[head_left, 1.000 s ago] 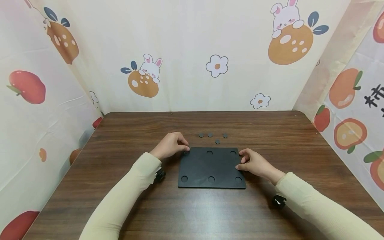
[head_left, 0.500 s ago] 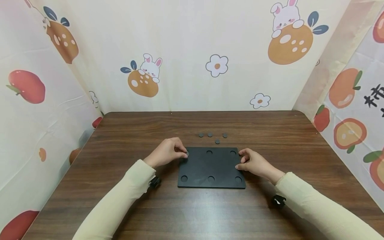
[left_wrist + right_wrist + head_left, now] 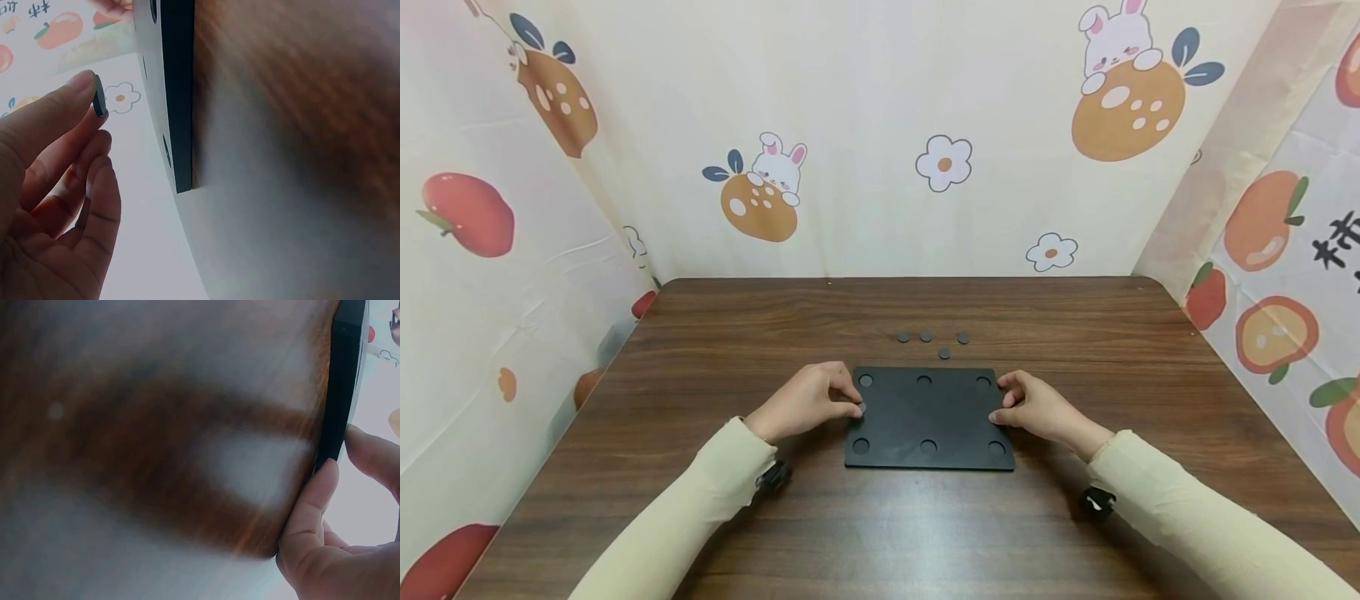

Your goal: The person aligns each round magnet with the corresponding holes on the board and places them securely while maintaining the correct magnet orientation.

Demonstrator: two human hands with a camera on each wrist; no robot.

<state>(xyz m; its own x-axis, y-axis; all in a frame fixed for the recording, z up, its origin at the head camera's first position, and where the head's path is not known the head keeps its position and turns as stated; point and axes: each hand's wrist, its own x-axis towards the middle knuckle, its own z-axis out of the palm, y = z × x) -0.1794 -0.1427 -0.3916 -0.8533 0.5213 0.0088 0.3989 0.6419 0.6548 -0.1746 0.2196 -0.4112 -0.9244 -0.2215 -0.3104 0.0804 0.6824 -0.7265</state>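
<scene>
Reading this as the placing step: disc (image 3: pixel 99 95) in the left grip (image 3: pixel 808 402), off the surface by the board's (image 3: pixel 928 417) left edge.
Left pinches it thumb-to-finger; right hand (image 3: pixel 1041 412) pinches the board's right edge. Back-left hole (image 3: pixel 866 381) looks filled; four loose discs (image 3: pixel 926 337) sit behind on the bench (image 3: pixel 775 317). I'd guess front-left hole (image 3: pixel 861 446) next: lower flat, centred, board steady.

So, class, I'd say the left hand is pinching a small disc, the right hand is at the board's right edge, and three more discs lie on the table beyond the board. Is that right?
Not quite: the head view shows four loose discs on the table beyond the board, not three. The rest of your statement stands.
</scene>
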